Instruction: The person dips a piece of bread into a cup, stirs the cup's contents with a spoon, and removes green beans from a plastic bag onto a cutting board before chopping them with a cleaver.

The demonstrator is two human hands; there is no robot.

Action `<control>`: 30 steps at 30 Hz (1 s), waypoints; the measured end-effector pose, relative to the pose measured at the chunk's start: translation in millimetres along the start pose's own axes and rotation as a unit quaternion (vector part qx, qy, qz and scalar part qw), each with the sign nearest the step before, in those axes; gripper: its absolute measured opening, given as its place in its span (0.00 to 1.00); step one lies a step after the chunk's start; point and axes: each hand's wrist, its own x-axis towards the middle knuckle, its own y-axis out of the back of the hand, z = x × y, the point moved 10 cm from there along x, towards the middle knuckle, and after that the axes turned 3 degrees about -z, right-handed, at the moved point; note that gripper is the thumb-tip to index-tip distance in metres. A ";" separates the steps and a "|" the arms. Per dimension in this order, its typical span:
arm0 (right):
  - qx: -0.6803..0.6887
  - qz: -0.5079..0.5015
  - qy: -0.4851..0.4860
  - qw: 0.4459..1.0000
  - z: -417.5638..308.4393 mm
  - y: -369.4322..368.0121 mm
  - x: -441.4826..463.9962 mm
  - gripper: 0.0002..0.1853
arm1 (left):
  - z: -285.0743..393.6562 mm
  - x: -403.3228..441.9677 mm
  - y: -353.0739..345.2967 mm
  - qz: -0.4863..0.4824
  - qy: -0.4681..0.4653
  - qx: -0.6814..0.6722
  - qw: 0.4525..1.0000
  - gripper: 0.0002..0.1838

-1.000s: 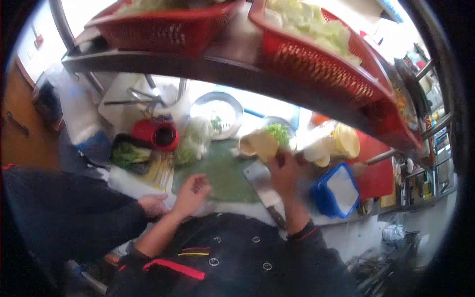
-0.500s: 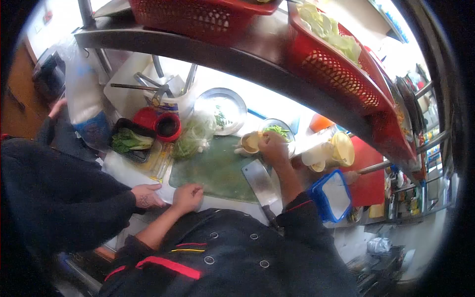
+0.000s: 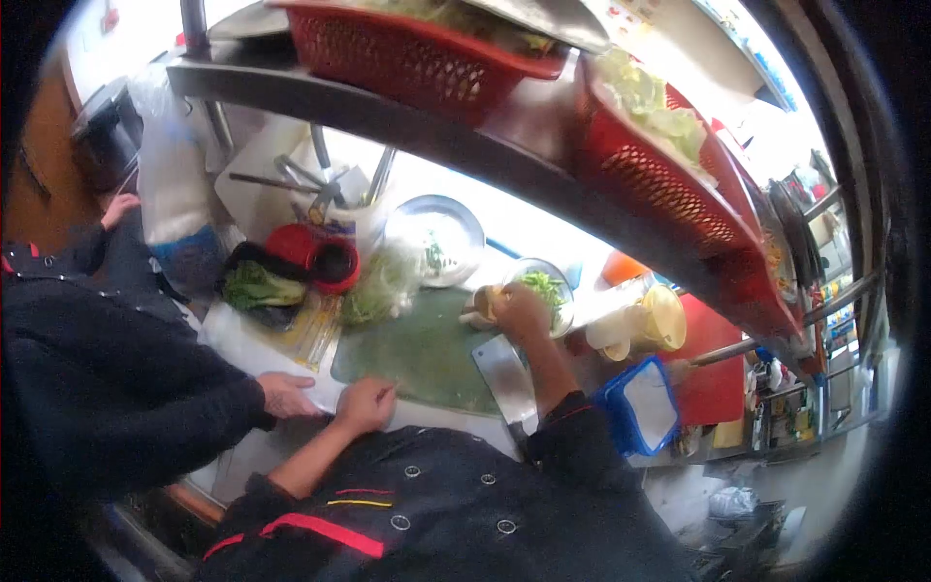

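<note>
My right hand (image 3: 524, 315) has its fingers closed at the right side of a small tan bowl (image 3: 482, 307) on the far part of the green cutting board (image 3: 417, 354). Whatever those fingers pinch is hidden. Below that hand lies a cleaver (image 3: 504, 376), its blade on the board and its dark handle toward my body. My left hand (image 3: 367, 404) rests curled at the board's near left edge, with nothing visible in it. Just beyond the right hand sits a plate of chopped greens (image 3: 546, 285).
Another person's hand (image 3: 288, 395) is close to my left hand. Bok choy (image 3: 262, 285) lies in a black tray at the left, near bagged greens (image 3: 378, 291). Overhead, a metal shelf (image 3: 388, 121) carries red baskets (image 3: 659, 184). A blue-rimmed container (image 3: 640, 407) stands by my right arm.
My right hand has shifted slightly left and down, over more of the small bowl. My left hand stays curled at the board's edge. The camera view has tilted a little.
</note>
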 end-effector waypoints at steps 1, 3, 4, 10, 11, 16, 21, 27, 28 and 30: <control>0.009 -0.007 -0.010 1.000 1.5 -2.2 -0.6 0.24 | 0.2 0.4 2.0 0.011 0.001 -0.011 1.000 0.09; 0.038 -0.034 -0.048 0.998 8.6 -8.6 3.6 0.24 | -2.1 2.6 -0.3 0.001 -0.001 -0.007 1.000 0.09; 0.038 -0.035 -0.049 0.997 9.3 -8.9 2.8 0.24 | -4.7 0.3 -4.1 -0.013 0.004 -0.005 1.000 0.09; -0.059 -0.054 0.082 0.993 -15.2 -6.4 -2.4 0.17 | 3.4 2.1 0.7 -0.009 0.020 0.002 1.000 0.09; -0.043 -0.053 0.063 0.996 -10.0 -9.3 -0.7 0.18 | 2.9 2.6 0.3 -0.006 0.020 0.000 1.000 0.09; -0.012 -0.037 0.085 0.996 -10.5 -16.5 0.8 0.20 | -1.5 -2.5 -2.0 0.001 -0.014 0.007 1.000 0.09; -0.012 -0.065 0.053 0.996 -3.8 -21.2 3.9 0.19 | 0.3 0.0 -1.7 -0.011 0.002 -0.002 1.000 0.09; 0.026 -0.073 0.008 0.997 2.7 -23.2 5.6 0.20 | 3.6 -1.3 1.3 -0.008 0.000 -0.005 1.000 0.09; 0.026 -0.073 0.008 0.997 3.1 -23.2 5.3 0.20 | 2.6 -1.4 1.7 0.001 -0.002 -0.014 1.000 0.09; 0.046 -0.049 0.018 0.998 0.9 -17.9 4.4 0.20 | 0.8 -1.2 -0.1 -0.003 -0.006 -0.007 1.000 0.09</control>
